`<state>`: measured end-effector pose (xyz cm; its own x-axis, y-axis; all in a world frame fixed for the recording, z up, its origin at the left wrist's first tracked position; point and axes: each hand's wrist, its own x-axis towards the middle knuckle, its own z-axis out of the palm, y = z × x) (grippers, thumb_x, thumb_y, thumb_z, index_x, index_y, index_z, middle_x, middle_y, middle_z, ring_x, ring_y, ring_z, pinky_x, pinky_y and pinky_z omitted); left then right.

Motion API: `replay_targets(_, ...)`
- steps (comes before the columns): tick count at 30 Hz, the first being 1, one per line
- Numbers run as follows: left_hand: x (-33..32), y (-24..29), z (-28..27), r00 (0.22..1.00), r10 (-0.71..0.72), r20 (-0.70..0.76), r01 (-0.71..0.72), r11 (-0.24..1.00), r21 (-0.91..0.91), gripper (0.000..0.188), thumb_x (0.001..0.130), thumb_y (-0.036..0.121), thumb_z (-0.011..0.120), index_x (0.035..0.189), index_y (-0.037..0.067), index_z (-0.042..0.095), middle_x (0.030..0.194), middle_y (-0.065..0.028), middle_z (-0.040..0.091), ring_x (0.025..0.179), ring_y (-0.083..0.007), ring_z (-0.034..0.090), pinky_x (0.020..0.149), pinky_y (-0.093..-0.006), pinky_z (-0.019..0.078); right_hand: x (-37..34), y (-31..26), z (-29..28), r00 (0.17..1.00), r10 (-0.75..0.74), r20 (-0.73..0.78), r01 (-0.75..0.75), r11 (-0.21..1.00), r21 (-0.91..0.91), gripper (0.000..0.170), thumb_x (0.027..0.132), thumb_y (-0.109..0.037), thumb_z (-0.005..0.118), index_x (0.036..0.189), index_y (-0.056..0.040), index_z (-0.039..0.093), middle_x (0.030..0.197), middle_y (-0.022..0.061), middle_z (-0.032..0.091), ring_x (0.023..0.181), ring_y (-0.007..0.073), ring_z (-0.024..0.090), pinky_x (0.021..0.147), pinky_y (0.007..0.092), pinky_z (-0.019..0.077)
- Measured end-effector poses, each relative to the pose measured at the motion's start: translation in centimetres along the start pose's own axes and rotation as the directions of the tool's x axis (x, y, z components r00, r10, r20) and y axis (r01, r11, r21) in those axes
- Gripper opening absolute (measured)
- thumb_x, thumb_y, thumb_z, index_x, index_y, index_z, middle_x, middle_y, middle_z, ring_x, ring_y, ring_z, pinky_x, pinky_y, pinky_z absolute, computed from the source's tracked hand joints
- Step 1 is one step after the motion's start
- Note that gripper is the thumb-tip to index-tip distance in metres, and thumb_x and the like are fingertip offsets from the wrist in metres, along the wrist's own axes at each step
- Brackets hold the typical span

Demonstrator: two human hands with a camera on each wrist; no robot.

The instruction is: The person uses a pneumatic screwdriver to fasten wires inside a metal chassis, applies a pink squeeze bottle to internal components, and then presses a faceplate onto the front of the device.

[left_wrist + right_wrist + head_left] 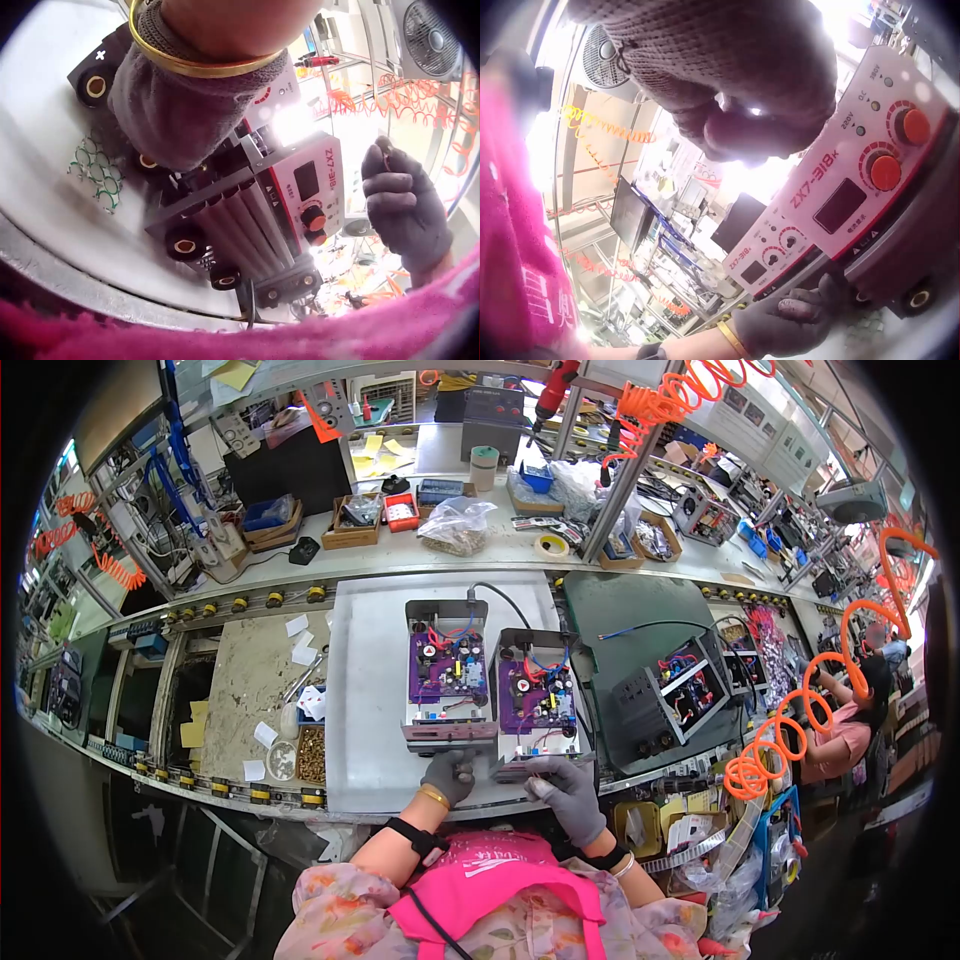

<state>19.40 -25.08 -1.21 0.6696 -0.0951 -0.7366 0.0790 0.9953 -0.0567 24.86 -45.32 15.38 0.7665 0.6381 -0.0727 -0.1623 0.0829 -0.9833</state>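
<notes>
Two open-topped ZX7-318K welding machines stand side by side, their purple circuit boards showing: the left machine [450,735] and the right machine [540,745]. The gloved left hand [448,778] is at the lower front of the left machine, fingers curled by its round sockets in the right wrist view; cannot tell what it holds. In front of the right machine's panel [840,195], the gloved right hand [568,797] is raised with thumb and finger pinched on a small thin piece, mostly hidden by the fingertips. Green rings [97,176] lie on the white board [370,760].
To the right, another open machine [665,700] sits on a green mat [610,610]. Leftward are a tray of small brass-coloured parts [312,752] and scattered paper slips [302,650]. A black cable [510,595] arches behind the machines. An orange coiled hose [765,760] hangs at the right.
</notes>
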Motion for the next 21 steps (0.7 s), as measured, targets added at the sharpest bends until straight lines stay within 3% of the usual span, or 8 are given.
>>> replay_targets(4, -1.8, -0.4, 0.3, 0.988, 0.067, 0.14, -0.077, 0.995, 0.069, 0.014, 0.088, 0.011, 0.043, 0.097, 0.006, 0.053, 0.07, -0.0004, 0.048, 0.05, -0.0066, 0.039, 0.039, -0.0195, 0.0306, -0.6, -1.4, -0.7, 0.992, 0.121, 0.023, -0.123, 0.976, 0.179, 0.018, 0.082, 0.002, 0.061, 0.099, -0.002, 0.06, 0.093, 0.0032, 0.057, 0.074, 0.0077, 0.054, 0.066, 0.0213, 0.0453)
replay_targets(7, -7.0, -0.9, 2.8, 0.938, 0.085, 0.337, -0.152, 0.972, 0.18, 0.014, 0.088, 0.011, 0.048, 0.102, 0.008, 0.051, 0.079, -0.0016, 0.053, 0.054, -0.0065, 0.04, 0.042, -0.0185, 0.0339, 0.5, -1.3, -2.0, 0.997, -0.07, -0.022, 0.064, 0.977, -0.202, 0.019, 0.078, 0.004, 0.063, 0.096, -0.0018, 0.061, 0.093, 0.0049, 0.057, 0.079, 0.0113, 0.056, 0.07, 0.0237, 0.0465)
replay_targets(8, -10.1, -1.2, 5.4, 0.926, 0.089, 0.367, -0.172, 0.965, 0.199, 0.015, 0.088, 0.012, 0.049, 0.102, 0.008, 0.051, 0.081, -0.0021, 0.055, 0.055, -0.0067, 0.041, 0.043, -0.018, 0.0346, 1.6, -1.4, -2.4, 0.958, -0.279, 0.07, 0.287, 0.922, -0.259, 0.021, 0.079, 0.007, 0.06, 0.098, -0.0015, 0.06, 0.092, 0.0042, 0.059, 0.077, 0.0099, 0.057, 0.071, 0.023, 0.0472)
replay_targets(11, -12.1, -1.1, 6.9, 0.913, 0.084, 0.399, -0.186, 0.957, 0.223, 0.018, 0.09, 0.016, 0.052, 0.105, 0.007, 0.053, 0.097, -0.0045, 0.06, 0.066, -0.0101, 0.05, 0.053, -0.0199, 0.0405, 4.1, -2.5, -2.0, 0.932, -0.357, 0.066, 0.358, 0.873, -0.33, 0.023, 0.078, 0.006, 0.062, 0.099, -0.0018, 0.06, 0.09, 0.0035, 0.059, 0.08, 0.0094, 0.056, 0.071, 0.0228, 0.0471)
replay_targets(13, -11.5, -1.3, 7.4, 0.926, 0.115, 0.36, -0.208, 0.95, 0.231, 0.018, 0.09, 0.017, 0.052, 0.106, 0.007, 0.055, 0.102, -0.0054, 0.061, 0.07, -0.012, 0.054, 0.058, -0.0223, 0.043, 5.3, -6.2, 0.3, 0.96, -0.28, 0.002, 0.248, 0.85, -0.465, 0.029, 0.074, 0.003, 0.065, 0.102, -0.003, 0.06, 0.09, 0.0043, 0.06, 0.084, 0.0107, 0.057, 0.072, 0.0235, 0.0471)
replay_targets(15, -11.3, -0.9, 7.3, 0.888, 0.096, 0.449, -0.218, 0.949, 0.228, 0.017, 0.09, 0.015, 0.052, 0.104, 0.006, 0.057, 0.103, -0.0078, 0.062, 0.078, -0.016, 0.059, 0.066, -0.0286, 0.0481, 8.0, -5.8, 0.2, 0.849, -0.491, 0.194, 0.485, 0.579, -0.655, 0.03, 0.072, 0.002, 0.066, 0.101, -0.004, 0.061, 0.089, 0.0067, 0.061, 0.081, 0.0162, 0.06, 0.07, 0.0269, 0.0485)
replay_targets(18, -11.4, -0.5, 7.6, 0.868, 0.089, 0.488, -0.194, 0.966, 0.17, 0.015, 0.089, 0.013, 0.053, 0.103, 0.006, 0.056, 0.102, -0.0099, 0.063, 0.084, -0.0198, 0.061, 0.07, -0.0318, 0.0509, 11.1, -6.0, 2.1, 0.756, -0.593, 0.279, 0.596, 0.445, -0.668, 0.028, 0.071, 0.001, 0.067, 0.099, -0.0044, 0.062, 0.09, 0.0103, 0.06, 0.08, 0.0228, 0.061, 0.07, 0.0302, 0.0494)
replay_targets(21, -12.0, -0.8, 8.2, 0.887, 0.128, 0.444, -0.233, 0.954, 0.191, 0.014, 0.089, 0.012, 0.053, 0.101, 0.007, 0.056, 0.101, -0.0099, 0.063, 0.083, -0.02, 0.062, 0.071, -0.0319, 0.0508, 12.7, -7.2, 4.3, 0.834, -0.48, 0.273, 0.506, 0.465, -0.727, 0.025, 0.072, 0.001, 0.067, 0.095, -0.004, 0.062, 0.092, 0.0116, 0.06, 0.082, 0.0246, 0.061, 0.07, 0.0314, 0.05)
